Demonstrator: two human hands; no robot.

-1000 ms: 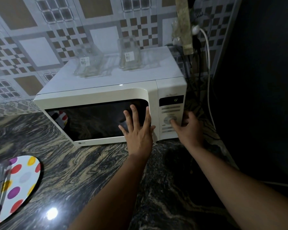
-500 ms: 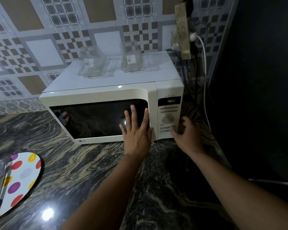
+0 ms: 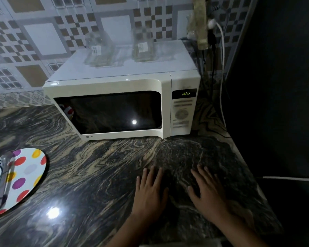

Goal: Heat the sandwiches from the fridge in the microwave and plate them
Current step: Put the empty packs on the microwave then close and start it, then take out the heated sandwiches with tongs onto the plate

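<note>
White microwave on a marbled dark countertop, door shut, green digits lit on its display. 2 clear containers stand on top. Left hand and right hand lie flat on the counter, fingers straight. Tongs rest on a polka-dot plate at left.

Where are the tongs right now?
The tongs lie on the dotted plate at the left edge, left of the microwave.
</note>
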